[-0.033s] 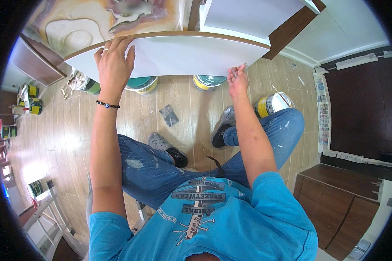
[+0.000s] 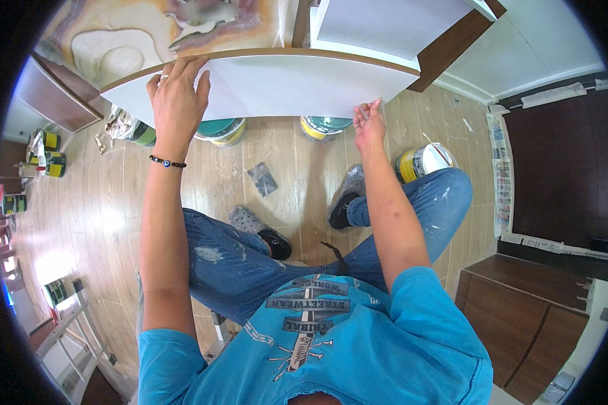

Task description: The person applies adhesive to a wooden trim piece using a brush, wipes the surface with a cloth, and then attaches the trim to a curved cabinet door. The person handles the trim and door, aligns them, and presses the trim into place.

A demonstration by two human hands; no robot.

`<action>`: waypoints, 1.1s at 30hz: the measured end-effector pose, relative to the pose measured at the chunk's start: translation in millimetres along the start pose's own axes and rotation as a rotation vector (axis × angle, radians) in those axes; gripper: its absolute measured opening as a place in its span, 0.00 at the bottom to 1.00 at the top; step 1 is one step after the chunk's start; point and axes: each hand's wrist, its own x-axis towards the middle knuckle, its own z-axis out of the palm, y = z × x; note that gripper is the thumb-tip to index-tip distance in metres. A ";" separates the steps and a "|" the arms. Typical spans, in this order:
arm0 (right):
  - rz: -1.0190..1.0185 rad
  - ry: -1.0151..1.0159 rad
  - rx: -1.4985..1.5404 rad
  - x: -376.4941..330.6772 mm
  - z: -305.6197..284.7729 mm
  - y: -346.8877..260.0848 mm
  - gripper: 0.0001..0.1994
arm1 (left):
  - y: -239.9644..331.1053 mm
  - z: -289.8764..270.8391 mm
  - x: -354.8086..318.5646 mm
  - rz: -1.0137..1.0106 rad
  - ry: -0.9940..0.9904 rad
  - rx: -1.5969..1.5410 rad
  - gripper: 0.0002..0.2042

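A long white board [image 2: 284,86] with a brown far edge stands across the top of the view, tilted so that its white face shows. My left hand [image 2: 177,94] is over its left part. The fingers hook onto the brown edge, while the thumb lies against the white face. At the board's near edge, toward the right end, is my right hand [image 2: 369,127], palm partly turned up. Its fingers are curled and pinched around something small and greyish, too small to name. Whether those fingertips also touch the board I cannot tell.
Paint buckets [image 2: 224,131] stand under the board, and another bucket [image 2: 434,160] with a brush stands by my right knee. A dark grey square sheet [image 2: 262,179] lies on the wooden floor. A metal ladder [image 2: 81,341] is at lower left, a brown cabinet [image 2: 520,317] at lower right.
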 end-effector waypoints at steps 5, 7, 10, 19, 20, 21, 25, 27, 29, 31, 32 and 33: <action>0.017 0.029 0.021 -1.0 3.5 -1.8 0.20 | 1.2 -2.1 -1.2 0.000 -0.002 0.008 0.15; -0.018 0.012 0.019 15.3 -2.2 2.4 0.19 | 4.0 2.3 5.6 0.005 0.012 -0.013 0.15; -0.058 0.101 -0.010 13.1 -8.1 17.8 0.19 | -0.6 1.4 4.3 0.007 0.022 -0.020 0.15; -0.664 0.311 -0.362 -5.3 0.3 -32.7 0.37 | -0.6 5.4 -3.8 -0.026 0.064 -0.010 0.15; -0.701 0.274 -0.433 -10.1 2.8 -45.9 0.39 | -0.6 6.7 -5.9 -0.028 0.061 -0.024 0.15; -0.752 0.259 -0.447 -4.2 -2.6 -60.6 0.40 | 2.4 9.0 -4.3 -0.017 0.056 -0.012 0.15; -0.778 0.108 -0.369 -27.7 28.1 -77.9 0.38 | 5.6 1.9 -7.2 -0.040 0.085 -0.056 0.14; -0.771 0.067 -0.374 -34.5 34.6 -81.0 0.37 | 6.7 1.4 -7.8 -0.039 0.100 -0.065 0.14; -0.767 0.010 -0.321 -35.7 38.4 -80.6 0.36 | 6.9 1.7 -8.9 -0.035 0.112 -0.079 0.14; -0.773 0.023 -0.320 -34.9 40.1 -79.2 0.36 | 6.5 1.6 -10.0 -0.031 0.126 -0.094 0.15; -0.761 0.040 -0.334 -35.3 40.9 -80.1 0.37 | 7.0 0.5 -9.9 -0.034 0.107 -0.087 0.15; -0.749 0.058 -0.348 -35.6 41.4 -81.3 0.37 | 5.7 -1.3 -10.7 -0.054 0.110 -0.139 0.15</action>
